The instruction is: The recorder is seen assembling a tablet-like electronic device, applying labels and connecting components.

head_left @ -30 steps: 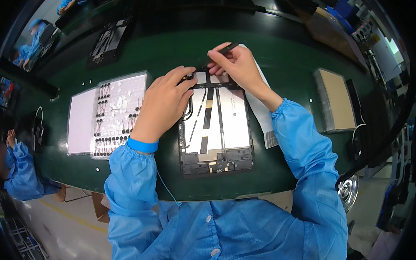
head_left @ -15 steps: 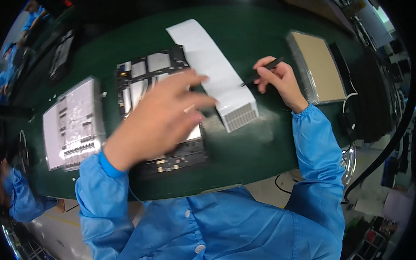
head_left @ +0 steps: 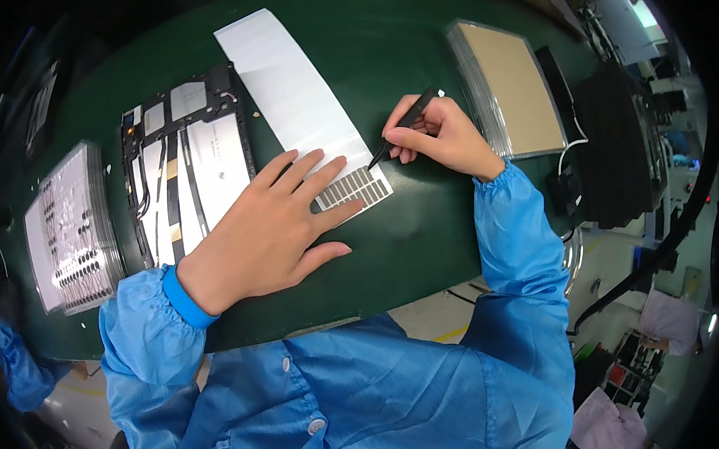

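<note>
My right hand [head_left: 433, 135] pinches black tweezers [head_left: 412, 117], their tips at the edge of a white sticker sheet [head_left: 301, 95]. Rows of small grey rectangular stickers [head_left: 353, 189] fill the near end of this sheet. My left hand [head_left: 274, 220] has its fingers spread, with fingertips on or just over the sticker rows; a blue band circles its wrist. Partly beneath that hand and to its left lies an opened electronic device chassis [head_left: 217, 148] with a black frame, silver panels and dark cables. The hand and sleeve hide its near right part.
Clear plastic trays [head_left: 79, 226] holding small dark parts stand at the far left. Another stack of clear trays with a tan sheet [head_left: 513, 90] sits at the right, by a dark box and white cable. The green tabletop's [head_left: 423, 252] front edge is near my body.
My left hand has come down from a blurred position over the chassis to the sticker sheet. The tweezers' tips are now by the sticker rows. The whole view has shifted.
</note>
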Demonstrator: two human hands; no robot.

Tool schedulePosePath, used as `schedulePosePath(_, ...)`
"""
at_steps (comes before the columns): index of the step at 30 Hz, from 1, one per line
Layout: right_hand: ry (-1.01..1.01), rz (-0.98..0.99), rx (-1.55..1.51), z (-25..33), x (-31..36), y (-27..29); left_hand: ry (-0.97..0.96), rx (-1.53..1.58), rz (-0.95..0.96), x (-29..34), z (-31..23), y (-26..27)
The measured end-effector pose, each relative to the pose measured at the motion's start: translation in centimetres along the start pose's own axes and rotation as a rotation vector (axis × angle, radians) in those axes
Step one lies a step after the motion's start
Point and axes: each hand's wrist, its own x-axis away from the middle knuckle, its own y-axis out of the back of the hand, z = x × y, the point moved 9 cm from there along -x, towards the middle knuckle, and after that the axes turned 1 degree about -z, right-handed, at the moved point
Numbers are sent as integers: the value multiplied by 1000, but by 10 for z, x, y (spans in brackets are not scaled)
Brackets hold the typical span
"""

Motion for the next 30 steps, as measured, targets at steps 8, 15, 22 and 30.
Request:
schedulePosePath(8,105,-276,-366,-6,-20,27,-58,-18,-116,15,3,9)
schedulePosePath(15,172,-297,-326,44,-97,-20,272,-129,-397,55,81,99)
schedulePosePath(22,199,-218,-345,44,-156,-71,357,-263,-527,70,115,72)
schedulePosePath(30,252,-212,-329,45,-158,-71,387,-299,-527,70,114,71)
